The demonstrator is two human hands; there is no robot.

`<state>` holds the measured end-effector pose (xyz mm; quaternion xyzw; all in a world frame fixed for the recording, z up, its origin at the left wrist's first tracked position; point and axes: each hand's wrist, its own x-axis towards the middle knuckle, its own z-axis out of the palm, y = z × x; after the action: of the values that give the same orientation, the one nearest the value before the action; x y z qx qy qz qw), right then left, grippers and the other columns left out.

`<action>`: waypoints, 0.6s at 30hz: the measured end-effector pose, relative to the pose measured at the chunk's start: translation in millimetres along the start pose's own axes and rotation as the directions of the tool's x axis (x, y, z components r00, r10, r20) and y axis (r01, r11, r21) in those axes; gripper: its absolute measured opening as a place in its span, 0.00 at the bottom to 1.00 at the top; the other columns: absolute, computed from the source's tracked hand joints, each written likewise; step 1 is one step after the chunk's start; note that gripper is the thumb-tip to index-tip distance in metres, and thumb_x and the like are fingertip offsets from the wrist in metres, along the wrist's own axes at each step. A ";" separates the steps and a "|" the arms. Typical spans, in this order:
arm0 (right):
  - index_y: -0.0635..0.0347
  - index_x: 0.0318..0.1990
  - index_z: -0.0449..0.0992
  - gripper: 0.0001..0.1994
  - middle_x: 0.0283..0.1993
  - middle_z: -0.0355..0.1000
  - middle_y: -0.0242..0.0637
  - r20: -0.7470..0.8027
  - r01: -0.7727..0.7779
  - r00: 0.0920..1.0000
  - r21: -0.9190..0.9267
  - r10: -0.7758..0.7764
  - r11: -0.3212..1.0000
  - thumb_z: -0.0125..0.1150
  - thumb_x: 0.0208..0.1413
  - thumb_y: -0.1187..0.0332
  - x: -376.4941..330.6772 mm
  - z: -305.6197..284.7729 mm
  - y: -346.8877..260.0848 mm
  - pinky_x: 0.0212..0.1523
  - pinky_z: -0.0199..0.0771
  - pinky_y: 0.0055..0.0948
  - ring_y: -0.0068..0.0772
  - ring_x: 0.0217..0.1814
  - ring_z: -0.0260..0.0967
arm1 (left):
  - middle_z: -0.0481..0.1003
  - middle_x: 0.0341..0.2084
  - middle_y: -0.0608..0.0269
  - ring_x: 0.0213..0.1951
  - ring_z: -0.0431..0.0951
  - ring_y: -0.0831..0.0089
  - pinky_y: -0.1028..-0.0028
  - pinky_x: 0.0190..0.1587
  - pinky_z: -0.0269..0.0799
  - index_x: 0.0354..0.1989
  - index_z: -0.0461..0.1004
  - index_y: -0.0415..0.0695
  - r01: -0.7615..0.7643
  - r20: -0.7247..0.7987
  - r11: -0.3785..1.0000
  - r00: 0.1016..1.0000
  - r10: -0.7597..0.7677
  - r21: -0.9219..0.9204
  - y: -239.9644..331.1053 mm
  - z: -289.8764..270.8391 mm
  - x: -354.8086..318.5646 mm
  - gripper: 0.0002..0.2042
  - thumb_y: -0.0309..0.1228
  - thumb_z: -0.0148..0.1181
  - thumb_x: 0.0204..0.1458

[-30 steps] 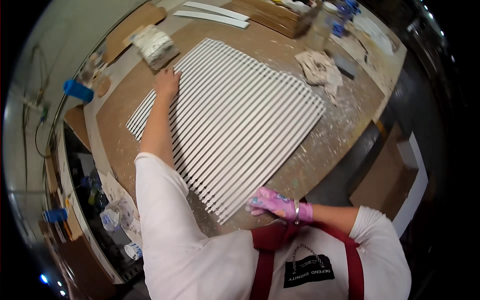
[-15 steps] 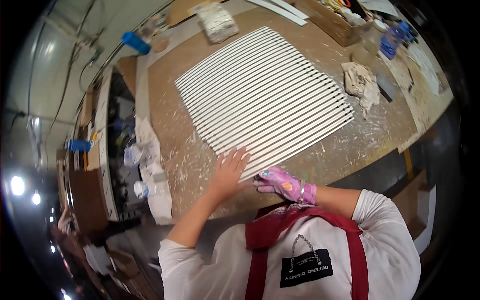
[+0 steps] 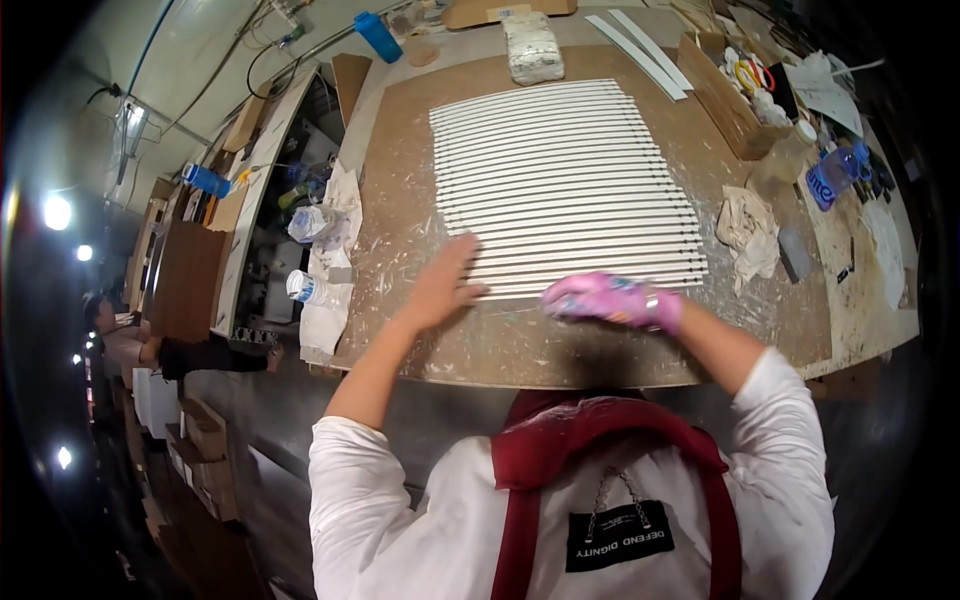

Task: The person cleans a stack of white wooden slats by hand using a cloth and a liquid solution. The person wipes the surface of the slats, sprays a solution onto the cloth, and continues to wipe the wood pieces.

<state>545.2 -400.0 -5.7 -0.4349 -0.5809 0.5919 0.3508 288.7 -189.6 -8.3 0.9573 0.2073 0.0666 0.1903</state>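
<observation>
Both hands at the near edge of the row of white slats, nothing gripped.

Left hand (image 3: 446, 285) bare, fingers spread, flat on the near-left corner of the white slats (image 3: 565, 185). Right hand (image 3: 600, 298) in a pink glove, flat over the nearest slats just right of it; blurred, so exact contact is unclear. Slats lie side by side in one tidy block on the brown board (image 3: 400, 200) of the workbench, ends roughly flush on both sides. Judgement: layout looks mostly done, what's left is squaring the near rows. Two loose white strips (image 3: 640, 42) sit apart at the far edge. Wrapped white bundle (image 3: 532, 48) behind the block, crumpled rag (image 3: 748, 232) to its right.
</observation>
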 end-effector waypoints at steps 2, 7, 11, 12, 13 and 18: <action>0.59 0.53 0.70 0.22 0.53 0.70 0.40 -0.237 0.067 0.956 -0.397 -0.173 0.915 0.48 0.62 0.52 -25.6 -51.7 -8.5 0.58 0.66 0.35 0.38 0.55 0.67 | 0.55 0.67 0.55 0.68 0.53 0.57 0.59 0.65 0.53 0.67 0.55 0.47 0.193 -0.101 0.948 0.969 -0.225 -0.255 -48.7 -10.6 12.1 0.31 0.48 0.49 0.59; 0.54 0.58 0.68 0.21 0.58 0.65 0.31 -0.895 0.061 0.446 0.030 0.000 0.998 0.53 0.61 0.55 -61.7 -199.4 37.7 0.58 0.63 0.27 0.26 0.60 0.61 | 0.48 0.70 0.62 0.71 0.45 0.64 0.62 0.69 0.40 0.71 0.43 0.46 0.107 -0.148 0.323 0.726 -0.671 -0.940 -121.0 -62.4 96.3 0.38 0.60 0.35 0.60; 0.52 0.63 0.64 0.25 0.63 0.62 0.32 -0.967 -0.026 0.248 0.047 0.052 0.999 0.52 0.62 0.53 -33.4 -272.3 60.1 0.62 0.58 0.29 0.30 0.65 0.58 | 0.45 0.71 0.63 0.71 0.43 0.65 0.60 0.69 0.38 0.72 0.39 0.47 -0.023 -0.122 0.151 0.714 -0.689 -0.988 -190.8 -48.1 182.4 0.41 0.63 0.35 0.58; 0.54 0.62 0.64 0.25 0.62 0.62 0.35 -0.977 -0.033 0.215 0.011 0.018 0.999 0.52 0.62 0.52 -21.2 -289.7 67.1 0.62 0.58 0.29 0.32 0.64 0.58 | 0.45 0.71 0.63 0.71 0.42 0.65 0.59 0.69 0.37 0.72 0.38 0.47 -0.025 -0.114 0.137 0.706 -0.699 -0.990 -200.2 -41.2 206.2 0.41 0.64 0.35 0.58; 0.55 0.63 0.63 0.27 0.62 0.63 0.37 -0.986 -0.097 0.168 -0.036 -0.020 0.995 0.51 0.62 0.51 -5.7 -309.9 73.4 0.64 0.54 0.30 0.33 0.65 0.57 | 0.44 0.71 0.63 0.72 0.42 0.65 0.59 0.69 0.37 0.72 0.38 0.47 -0.027 -0.107 0.123 0.696 -0.710 -0.992 -209.3 -34.9 229.7 0.42 0.64 0.35 0.58; 0.60 0.64 0.61 0.29 0.64 0.61 0.50 -0.993 -0.400 0.100 -0.104 -0.069 0.911 0.50 0.62 0.50 52.6 -395.3 94.8 0.66 0.55 0.36 0.45 0.68 0.57 | 0.62 0.61 0.56 0.61 0.62 0.64 0.66 0.61 0.56 0.64 0.58 0.40 0.153 0.029 0.132 0.753 -0.657 -0.979 -173.4 -25.2 326.7 0.38 0.61 0.46 0.56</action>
<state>898.6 -207.8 -84.5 -0.8333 -0.2415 0.0761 0.4915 514.8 102.8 -37.2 0.5055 0.4188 0.3208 0.6828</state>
